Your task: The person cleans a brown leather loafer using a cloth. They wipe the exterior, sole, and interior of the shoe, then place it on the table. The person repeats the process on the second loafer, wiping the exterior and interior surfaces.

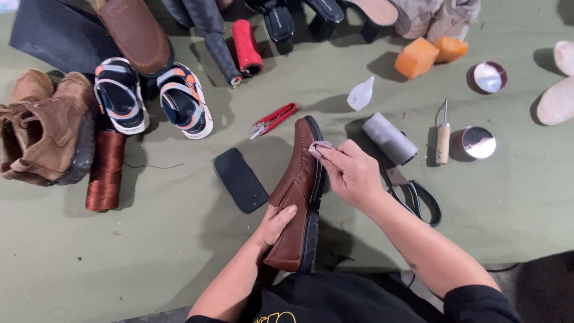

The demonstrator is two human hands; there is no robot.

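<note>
A brown leather loafer (299, 179) with a black sole lies on its side on the green mat, toe pointing away from me. My left hand (276, 224) grips its heel end from the left. My right hand (350, 173) presses a small pinkish cloth (320, 148) against the loafer's upper near the toe, fingers closed on the cloth.
A black insole (240, 179) lies left of the loafer, red snips (273, 119) beyond it. A grey thread spool (390, 138), black scissors (415, 194), an awl (442, 137), two round tins (476, 142) and a white squeeze bottle (360, 94) sit to the right. Sandals (182, 100), suede boots (45, 128) and a copper spool (106, 170) are at left.
</note>
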